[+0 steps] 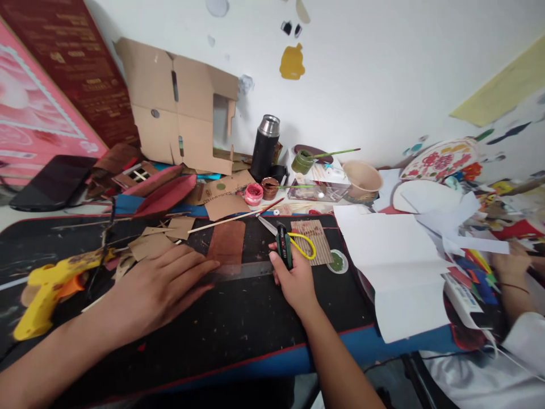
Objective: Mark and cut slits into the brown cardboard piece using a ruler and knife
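My right hand (296, 278) is closed round a dark green and black utility knife (284, 247), held upright near the right end of a clear ruler (251, 270). The ruler lies across the lower part of a brown-painted piece of card (227, 241). With its fingers stretched out, my left hand (166, 278) lies flat over the ruler's left end and hides it. Just beyond the knife are scissors with yellow handles (307, 244), partly covered by my right hand. A corrugated card piece (313, 238) lies to their right.
A yellow glue gun (55, 284) lies at the left, near cardboard scraps (149, 241). At the back stand a black flask (264, 147), paint jars (254, 194) and a paper bowl (361, 177). White paper (395, 267) covers the right side; another person's hand (511, 264) is beyond.
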Action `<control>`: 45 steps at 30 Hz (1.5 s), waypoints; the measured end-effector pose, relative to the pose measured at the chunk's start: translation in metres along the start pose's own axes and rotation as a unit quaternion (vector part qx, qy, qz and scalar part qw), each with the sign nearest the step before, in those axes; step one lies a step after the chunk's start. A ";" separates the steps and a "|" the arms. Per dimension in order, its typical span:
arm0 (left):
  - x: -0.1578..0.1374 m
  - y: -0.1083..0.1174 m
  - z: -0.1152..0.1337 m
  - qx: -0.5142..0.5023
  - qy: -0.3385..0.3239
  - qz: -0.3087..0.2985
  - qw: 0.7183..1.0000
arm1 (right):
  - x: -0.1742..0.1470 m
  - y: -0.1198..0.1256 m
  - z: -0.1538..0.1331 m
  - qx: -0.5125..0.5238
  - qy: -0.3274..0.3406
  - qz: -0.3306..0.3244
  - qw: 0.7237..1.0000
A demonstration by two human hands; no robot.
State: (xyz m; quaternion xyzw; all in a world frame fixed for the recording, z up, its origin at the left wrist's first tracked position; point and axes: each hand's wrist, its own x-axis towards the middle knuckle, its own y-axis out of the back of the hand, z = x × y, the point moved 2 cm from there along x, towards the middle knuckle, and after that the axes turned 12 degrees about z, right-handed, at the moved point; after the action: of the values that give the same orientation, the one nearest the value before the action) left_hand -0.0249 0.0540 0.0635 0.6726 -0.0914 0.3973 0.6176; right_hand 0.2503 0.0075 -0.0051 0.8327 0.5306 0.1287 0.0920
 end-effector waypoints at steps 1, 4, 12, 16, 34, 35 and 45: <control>0.002 0.004 0.001 0.007 -0.010 0.004 1.000 | 0.000 0.001 -0.001 0.010 -0.003 -0.014 1.000; 0.011 0.008 -0.003 0.019 -0.019 -0.004 1.000 | -0.001 0.003 -0.005 0.011 0.005 -0.060 0.998; 0.041 -0.010 -0.027 -0.019 0.033 -0.035 0.999 | -0.003 0.004 -0.006 0.044 -0.032 -0.045 0.998; 0.052 0.002 -0.036 0.012 0.111 0.053 0.992 | -0.001 0.003 -0.005 0.115 -0.069 -0.016 0.991; 0.033 -0.072 -0.033 0.003 -0.072 -0.213 0.974 | 0.004 0.003 -0.002 0.279 -0.148 0.037 0.948; 0.034 -0.074 -0.033 0.002 -0.075 -0.212 0.974 | 0.004 0.002 -0.002 0.274 -0.147 0.037 0.950; 0.060 -0.061 -0.007 -0.051 -0.071 -0.245 0.966 | 0.003 0.002 -0.001 0.243 -0.139 0.044 0.959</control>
State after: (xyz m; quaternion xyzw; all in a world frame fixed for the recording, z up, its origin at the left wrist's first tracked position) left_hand 0.0496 0.0955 0.0555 0.6688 0.0126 0.1798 0.7213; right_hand 0.2527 0.0090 -0.0034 0.8623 0.4903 -0.1175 -0.0464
